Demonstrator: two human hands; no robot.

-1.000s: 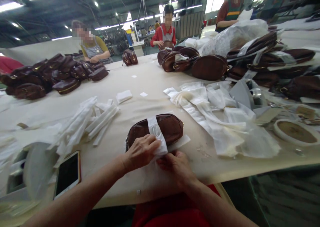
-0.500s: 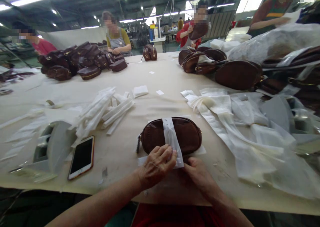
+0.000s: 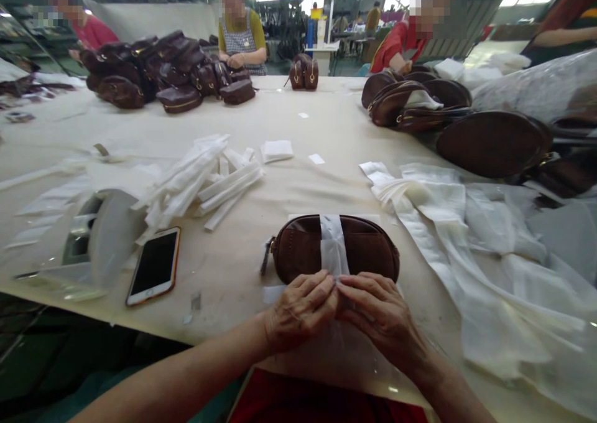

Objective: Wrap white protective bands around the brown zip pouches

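A dark brown oval zip bag (image 3: 298,249) lies on the table in front of me. Across its middle runs a translucent white strip (image 3: 333,249), from the far edge down to my fingers. At the bag's near edge, my left hand (image 3: 305,305) pinches the strip's lower end. My right hand (image 3: 373,308) meets it there, its fingertips closed on the same strip and almost touching the left ones. What lies under the fingertips is hidden. A zip pull (image 3: 267,255) hangs off the bag's left end.
Left of the bag are a phone (image 3: 155,266), a tape dispenser (image 3: 88,242) and loose white strips (image 3: 228,183). Sheets of translucent wrapping (image 3: 448,267) spread to the right. Piles of brown bags (image 3: 172,68) stand farther back, with co-workers (image 3: 242,34) behind the table.
My right hand has come up from beside the bag to the strip, joining my left hand. The view has tilted down and shifted left. A co-worker in red has lowered a bag.
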